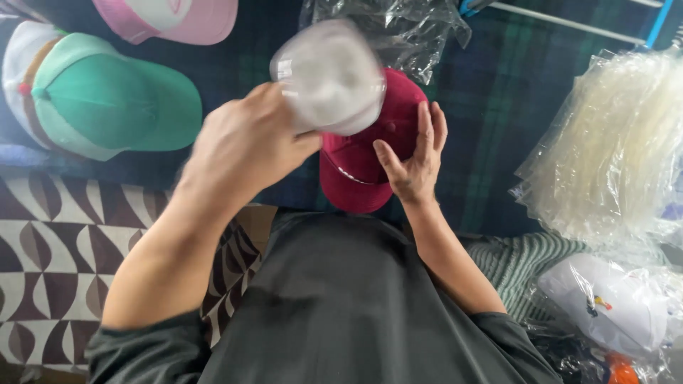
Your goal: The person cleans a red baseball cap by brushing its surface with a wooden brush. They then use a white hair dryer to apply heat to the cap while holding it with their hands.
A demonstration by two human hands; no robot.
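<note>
Dark plaid cloth (498, 92) covers the work surface, with a brown-and-cream patterned mat (50, 242) lying nearer the body on the left-hand side. Off past the right fingers, well apart from them, a thick stack of clear plastic bags (612, 142) leans in a heap, and below it a white cap sealed in a bag (605, 299) rests on more wrapping. Beyond the left knuckles sits a green cap (114, 103) nested on a white one, and a pink cap (174, 18) lies farther out still; these look set aside in a loose row, away from the hands.

Between the two hands is a dark red cap (370, 153), brim toward the body. The right hand (413, 156) is open, fingers straight and thumb spread, its palm laid flat against the cap's side, seemingly to steady it and keep the crown in shape. The left hand (245, 146) is curled shut around the edge of a clear, rounded plastic piece (331, 75), blurred with motion, held just above the crown and touching or nearly touching it; I cannot tell which. Its domed form matches the crown, so it appears to be a shaper. Just past the fingertips, crumpled clear wrap (398, 25) lies on the cloth.
</note>
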